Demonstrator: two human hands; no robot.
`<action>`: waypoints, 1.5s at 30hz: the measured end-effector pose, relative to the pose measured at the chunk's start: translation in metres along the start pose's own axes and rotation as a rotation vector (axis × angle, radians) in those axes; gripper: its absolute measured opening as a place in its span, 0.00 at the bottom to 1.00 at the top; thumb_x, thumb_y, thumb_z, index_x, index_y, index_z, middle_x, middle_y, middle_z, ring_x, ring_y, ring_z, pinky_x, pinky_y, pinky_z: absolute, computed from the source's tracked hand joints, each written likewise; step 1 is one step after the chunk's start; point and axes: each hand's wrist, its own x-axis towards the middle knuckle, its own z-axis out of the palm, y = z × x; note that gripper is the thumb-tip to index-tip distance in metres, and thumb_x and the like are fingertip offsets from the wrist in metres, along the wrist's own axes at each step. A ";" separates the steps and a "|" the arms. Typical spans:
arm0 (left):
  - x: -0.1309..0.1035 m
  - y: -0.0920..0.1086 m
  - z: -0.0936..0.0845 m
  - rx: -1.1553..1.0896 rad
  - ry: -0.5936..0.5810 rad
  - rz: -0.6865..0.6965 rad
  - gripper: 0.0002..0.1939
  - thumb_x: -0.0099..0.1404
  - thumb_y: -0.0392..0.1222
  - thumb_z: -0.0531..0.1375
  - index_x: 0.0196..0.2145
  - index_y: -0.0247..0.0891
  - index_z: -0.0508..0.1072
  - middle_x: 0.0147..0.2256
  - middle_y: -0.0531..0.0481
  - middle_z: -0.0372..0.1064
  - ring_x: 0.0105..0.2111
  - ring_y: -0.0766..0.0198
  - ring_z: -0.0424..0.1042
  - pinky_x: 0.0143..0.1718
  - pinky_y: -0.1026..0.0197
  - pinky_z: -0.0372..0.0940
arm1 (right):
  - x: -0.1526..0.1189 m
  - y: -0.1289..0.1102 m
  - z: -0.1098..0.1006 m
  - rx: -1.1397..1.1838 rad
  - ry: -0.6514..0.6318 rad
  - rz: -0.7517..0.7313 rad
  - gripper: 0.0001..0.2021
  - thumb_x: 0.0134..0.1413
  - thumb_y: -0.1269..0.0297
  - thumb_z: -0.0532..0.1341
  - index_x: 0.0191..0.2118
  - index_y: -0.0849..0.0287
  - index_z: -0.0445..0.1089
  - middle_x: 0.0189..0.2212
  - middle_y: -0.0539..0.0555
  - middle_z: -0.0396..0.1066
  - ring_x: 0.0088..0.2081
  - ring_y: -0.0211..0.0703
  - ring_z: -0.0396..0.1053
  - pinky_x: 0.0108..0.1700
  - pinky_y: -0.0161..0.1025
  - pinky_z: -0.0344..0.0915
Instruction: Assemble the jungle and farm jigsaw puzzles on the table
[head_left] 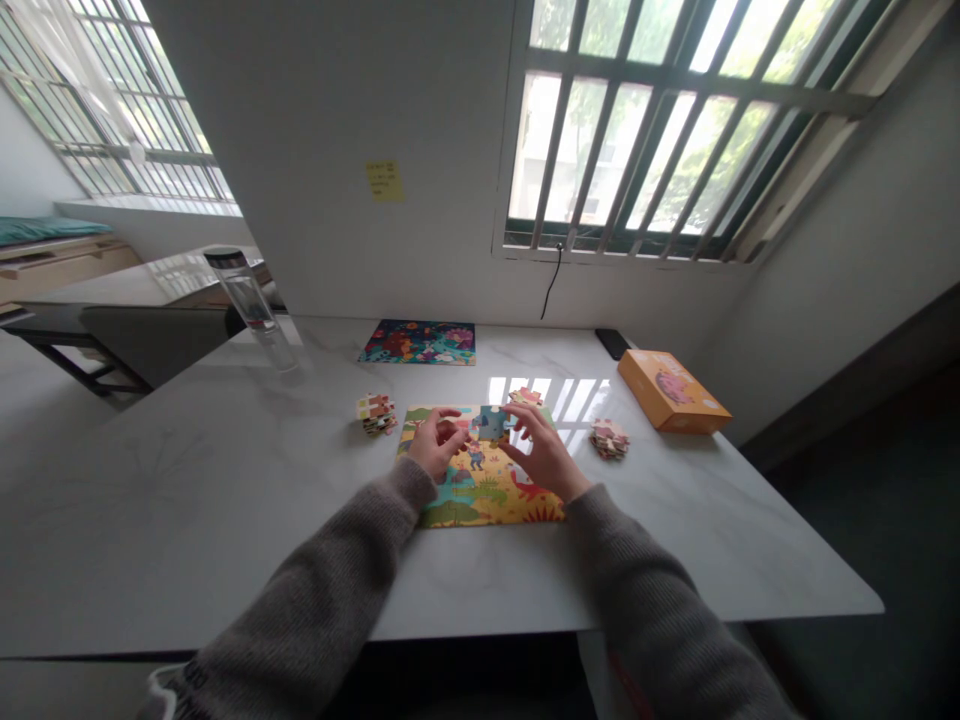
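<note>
So you've got this big white marble-look table (225, 500) filling most of the frame, with the barred window (675, 130) glaring across the upper right. Dead centre sits the colourful puzzle board (480, 490), mostly yellow and green, and both your hands are over its top half. Off to the right of centre there's an orange box (671, 390) lying flat near the wall, and above the board, closer to the wall, a second finished puzzle (420, 342) in dark blues. A clear water bottle (251, 305) stands in the upper left. Little stacks of loose pieces sit either side of the board: one stack (377, 414) just left of it, another stack (608, 438) just right. Your left hand (436, 445) is curled, fingers bent in over the board's top left, though I can't tell if it's pinching anything. Your right hand (544, 455) is spread loosely, fingertips touching a blue piece (491, 424) at the board's top edge.
</note>
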 end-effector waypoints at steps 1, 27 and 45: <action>0.001 0.001 -0.001 0.027 0.026 0.031 0.23 0.58 0.51 0.67 0.45 0.36 0.66 0.27 0.54 0.73 0.26 0.64 0.74 0.30 0.62 0.69 | 0.001 0.004 -0.008 -0.001 0.046 0.015 0.24 0.60 0.67 0.64 0.60 0.50 0.61 0.57 0.58 0.65 0.40 0.42 0.70 0.42 0.45 0.73; -0.005 0.004 -0.016 0.695 -0.328 0.478 0.28 0.56 0.47 0.68 0.54 0.41 0.72 0.51 0.40 0.69 0.50 0.50 0.71 0.51 0.49 0.68 | -0.022 -0.006 0.003 0.104 -0.291 0.177 0.31 0.54 0.69 0.66 0.62 0.52 0.57 0.53 0.57 0.70 0.29 0.35 0.67 0.36 0.39 0.70; 0.000 0.001 -0.020 0.719 -0.214 0.640 0.26 0.62 0.46 0.67 0.56 0.42 0.69 0.53 0.41 0.72 0.53 0.50 0.70 0.56 0.47 0.64 | -0.021 -0.004 0.001 0.142 -0.085 0.108 0.40 0.56 0.68 0.64 0.70 0.48 0.45 0.61 0.61 0.63 0.36 0.39 0.70 0.34 0.39 0.72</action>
